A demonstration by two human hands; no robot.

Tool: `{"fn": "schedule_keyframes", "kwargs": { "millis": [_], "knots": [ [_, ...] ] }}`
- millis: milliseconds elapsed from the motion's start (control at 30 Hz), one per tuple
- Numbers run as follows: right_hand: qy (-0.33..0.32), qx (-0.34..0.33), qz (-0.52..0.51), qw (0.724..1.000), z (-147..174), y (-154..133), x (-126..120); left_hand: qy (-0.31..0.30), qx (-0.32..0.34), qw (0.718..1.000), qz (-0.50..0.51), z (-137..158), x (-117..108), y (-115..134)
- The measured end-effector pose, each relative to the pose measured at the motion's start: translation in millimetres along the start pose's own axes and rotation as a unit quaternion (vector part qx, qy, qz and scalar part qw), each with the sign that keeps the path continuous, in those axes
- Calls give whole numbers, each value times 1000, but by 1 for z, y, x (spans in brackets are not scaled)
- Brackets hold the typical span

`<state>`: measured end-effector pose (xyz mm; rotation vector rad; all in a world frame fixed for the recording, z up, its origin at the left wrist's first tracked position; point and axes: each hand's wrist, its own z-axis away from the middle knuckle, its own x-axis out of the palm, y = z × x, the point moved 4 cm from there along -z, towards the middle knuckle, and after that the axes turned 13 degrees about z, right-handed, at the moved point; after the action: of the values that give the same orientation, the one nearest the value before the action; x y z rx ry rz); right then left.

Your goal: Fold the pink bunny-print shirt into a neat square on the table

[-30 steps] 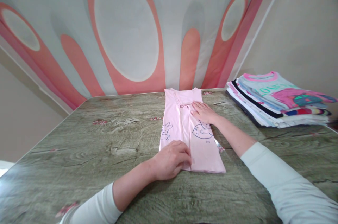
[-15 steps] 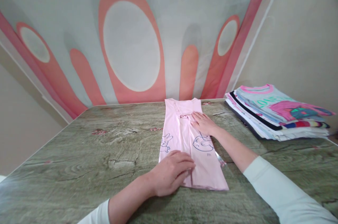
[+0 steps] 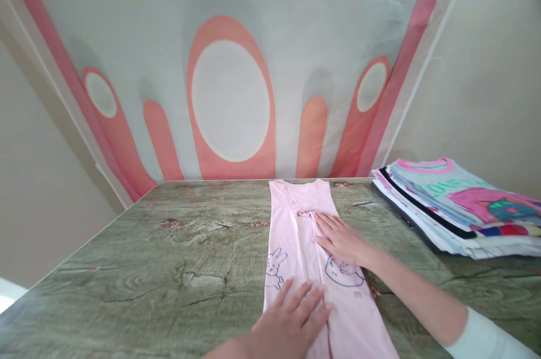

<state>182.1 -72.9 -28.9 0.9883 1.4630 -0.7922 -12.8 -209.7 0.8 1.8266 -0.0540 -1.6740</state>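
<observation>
On the wood-grained desk (image 3: pixel 143 269), the pink garment (image 3: pixel 304 252) lies straight ahead, its long axis running from near side to far edge; the right hand (image 3: pixel 340 239) rests flat upon it, fingers extended, nearer its far end; the left hand (image 3: pixel 291 319), fingers spread and gripping nothing, is over its nearer part, contact unclear.

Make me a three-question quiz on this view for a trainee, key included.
1. Which hand lies nearer the far edge of the table: the left hand or the right hand?
2. True or false: the stack of folded clothes is to the right of the pink garment.
3. The collar of the top shirt in the stack is: A) black, B) pink, C) green.

Key: 1. The right hand; 2. True; 3. B.
</observation>
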Motion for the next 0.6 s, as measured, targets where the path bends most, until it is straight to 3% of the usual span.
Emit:
{"fn": "schedule_keyframes", "kwargs": {
  "millis": [67, 133, 200, 300, 433, 600],
  "knots": [
    [3, -15, -9, 1000, 13, -9, -3, -10, 7, 1000, 16, -1, 20, -1],
    [6, -24, -19, 1000, 28, -18, -5, -20, 21, 998, 58, -2, 26, -1],
    [8, -23, -30, 999, 41, -25, -7, -2, 14, 995, 96, -1, 11, -5],
    [3, -24, -47, 999, 48, -25, -16, 39, -51, 993, 102, -2, -32, -27],
    [-18, -49, -82, 995, 17, -9, -36, 101, -176, 979, 14, -24, -77, -86],
    [54, -26, -78, 995, -52, 7, -36, 158, -230, 958, -72, -65, -89, -151]
  ]
}}
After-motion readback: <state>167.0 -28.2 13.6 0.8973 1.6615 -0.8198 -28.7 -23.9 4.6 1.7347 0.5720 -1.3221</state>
